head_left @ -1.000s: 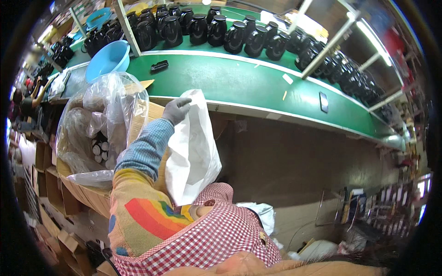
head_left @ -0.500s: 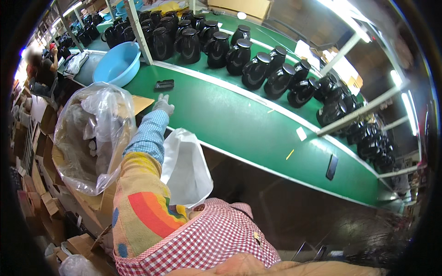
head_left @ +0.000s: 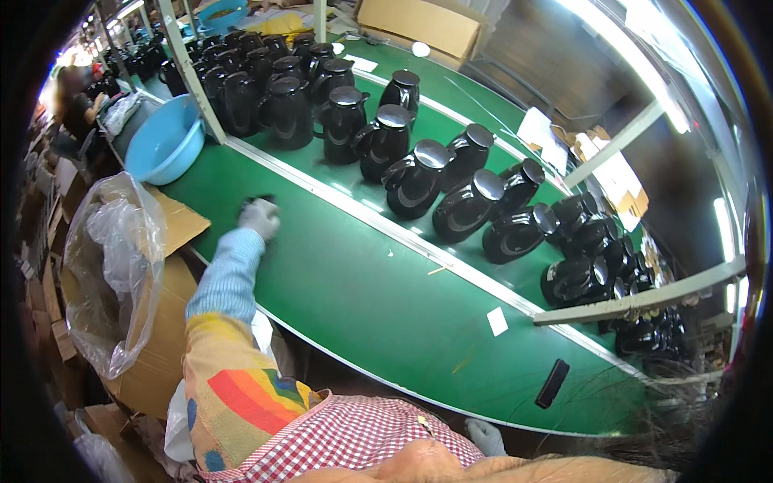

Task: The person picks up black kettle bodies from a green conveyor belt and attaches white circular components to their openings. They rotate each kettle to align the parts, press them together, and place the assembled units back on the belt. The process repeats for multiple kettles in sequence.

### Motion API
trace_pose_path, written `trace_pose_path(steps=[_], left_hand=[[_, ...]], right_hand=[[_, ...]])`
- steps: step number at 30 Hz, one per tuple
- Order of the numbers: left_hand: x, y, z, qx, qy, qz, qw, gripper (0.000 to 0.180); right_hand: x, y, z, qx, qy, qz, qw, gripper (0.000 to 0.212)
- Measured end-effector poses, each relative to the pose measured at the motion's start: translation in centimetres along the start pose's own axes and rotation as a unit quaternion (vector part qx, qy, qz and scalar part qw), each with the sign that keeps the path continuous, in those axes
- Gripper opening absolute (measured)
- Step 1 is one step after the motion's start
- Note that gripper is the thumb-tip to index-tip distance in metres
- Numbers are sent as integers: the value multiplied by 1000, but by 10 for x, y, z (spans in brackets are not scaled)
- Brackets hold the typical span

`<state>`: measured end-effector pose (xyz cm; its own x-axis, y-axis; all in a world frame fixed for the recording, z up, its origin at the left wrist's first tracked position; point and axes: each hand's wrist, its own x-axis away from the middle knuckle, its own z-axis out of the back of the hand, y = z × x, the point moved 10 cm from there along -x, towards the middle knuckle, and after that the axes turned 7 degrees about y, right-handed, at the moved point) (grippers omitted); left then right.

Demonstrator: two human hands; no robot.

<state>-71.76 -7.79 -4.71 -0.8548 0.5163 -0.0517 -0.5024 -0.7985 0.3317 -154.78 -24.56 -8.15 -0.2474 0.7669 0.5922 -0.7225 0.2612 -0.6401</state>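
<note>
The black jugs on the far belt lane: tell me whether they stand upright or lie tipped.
Upright. The black jugs stand on their bases on the green belt, lids on top; their apparent lean toward the rim looks like fisheye bending.

The left hand (head_left: 259, 217) has dropped the white bag and reached the small black object (head_left: 262, 199).

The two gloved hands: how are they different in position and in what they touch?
The left hand is stretched far out over the green belt, on a small dark thing that it mostly hides; the right hand stays low by the body, at the belt's near edge, touching nothing visible. Both wear light grey gloves.
</note>
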Motion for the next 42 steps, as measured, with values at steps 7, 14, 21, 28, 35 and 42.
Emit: trace_pose_path(steps=[7, 14, 21, 28, 35, 42], left_hand=[[326, 303, 66, 331, -199, -502, 774, 8], [488, 355, 82, 365, -258, -546, 709, 23], [447, 11, 120, 21, 48, 21, 998, 125], [535, -94, -60, -31, -232, 142, 962, 54], [614, 139, -96, 52, -229, 52, 971, 47], [692, 381, -180, -22, -213, 82, 973, 46]], right_hand=[[8, -216, -124, -266, -264, 66, 925, 56], [48, -143, -134, -333, -266, 80, 901, 51], [142, 12, 24, -200, -72, 128, 969, 49], [265, 68, 68, -163, -266, 115, 943, 61], [297, 247, 213, -360, -152, 15, 920, 67], [317, 515, 415, -463, 188, 61, 864, 43]])
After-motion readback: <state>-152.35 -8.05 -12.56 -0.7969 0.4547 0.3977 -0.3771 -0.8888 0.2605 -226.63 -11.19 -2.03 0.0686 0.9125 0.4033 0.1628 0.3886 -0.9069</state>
